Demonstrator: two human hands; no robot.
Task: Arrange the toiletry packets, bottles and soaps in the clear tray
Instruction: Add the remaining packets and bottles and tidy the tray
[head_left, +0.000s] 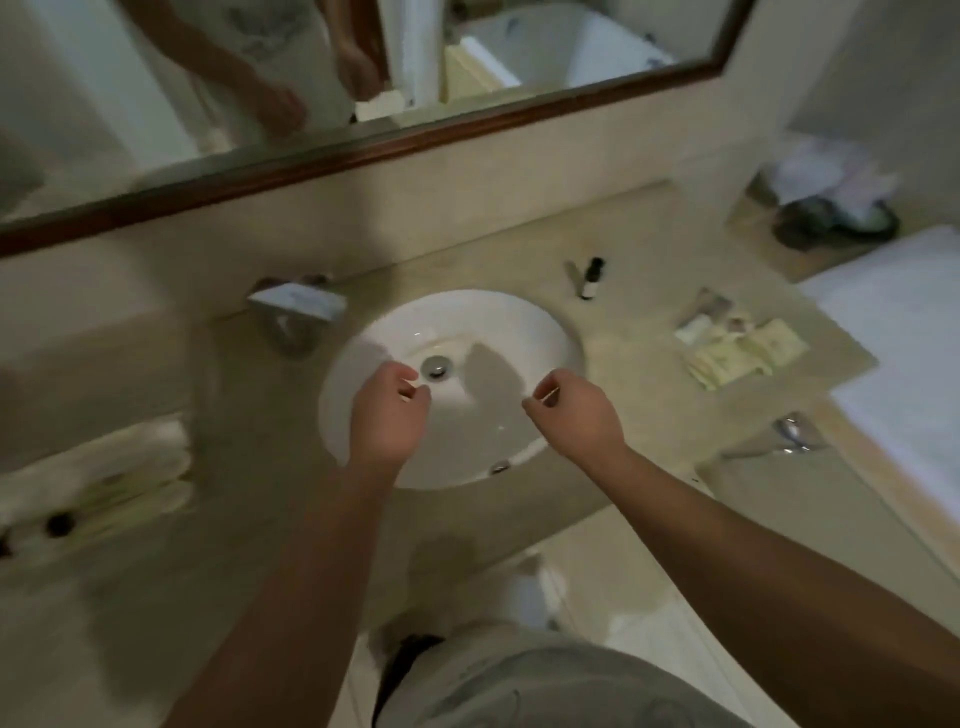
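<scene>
Both of my hands hang over the white sink basin (540, 332). My left hand (387, 410) is loosely curled with its fingers near the drain and holds nothing that I can make out. My right hand (574, 410) is curled the same way over the basin's right side. A pile of cream toiletry packets (737, 345) lies on the counter to the right of the sink, apart from both hands. A small bottle with a dark cap (590, 278) stands behind the sink. More packets and dark-capped bottles (57, 522) lie blurred at the far left. The clear tray is hard to make out.
A wood-framed mirror (363, 150) runs along the wall behind the beige counter (639, 395). A chrome soap holder (296, 306) sits left of the sink, folded white towels (104, 462) further left. A chrome fitting (792, 434) is at the right, a dark bin (836, 221) beyond.
</scene>
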